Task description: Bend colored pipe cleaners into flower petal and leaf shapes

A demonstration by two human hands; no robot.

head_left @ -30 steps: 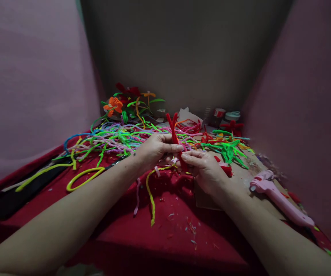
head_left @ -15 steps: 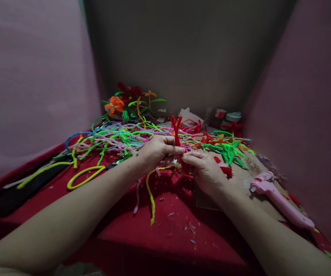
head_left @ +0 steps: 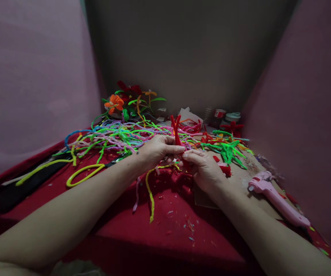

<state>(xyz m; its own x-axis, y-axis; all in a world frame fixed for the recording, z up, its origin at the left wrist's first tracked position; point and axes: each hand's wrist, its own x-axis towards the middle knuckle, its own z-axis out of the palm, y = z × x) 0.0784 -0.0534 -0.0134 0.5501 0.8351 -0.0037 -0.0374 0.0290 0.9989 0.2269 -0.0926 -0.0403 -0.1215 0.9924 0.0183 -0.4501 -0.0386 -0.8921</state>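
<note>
Between my two hands a red pipe cleaner (head_left: pixel 176 130) stands upright, its two upper ends crossing into a narrow V. My left hand (head_left: pixel 165 148) pinches it from the left, thumb and fingers pressed together. Just below, my right hand (head_left: pixel 200 165) has its fingers closed on the lower part, which is mostly hidden behind the fingertips. The hands touch or nearly touch each other. Close behind them spreads a tangled heap of colourful pipe cleaners (head_left: pixel 116 138). A yellow pipe cleaner (head_left: pixel 151 199) hangs toward me below my left hand.
Yellow-handled scissors (head_left: pixel 70 180) lie left of my forearm. On the right, a pink glue gun (head_left: pixel 280 199) rests on cardboard (head_left: pixel 241 188), near green pipe-cleaner pieces (head_left: pixel 228 151). Pipe-cleaner flowers (head_left: pixel 115 103) stand at the back left. Small scraps dot the red cloth (head_left: pixel 142 245).
My hands keep their pinch on the red pipe cleaner, with only slight shifts of the right fingers. The whole view has moved a little.
</note>
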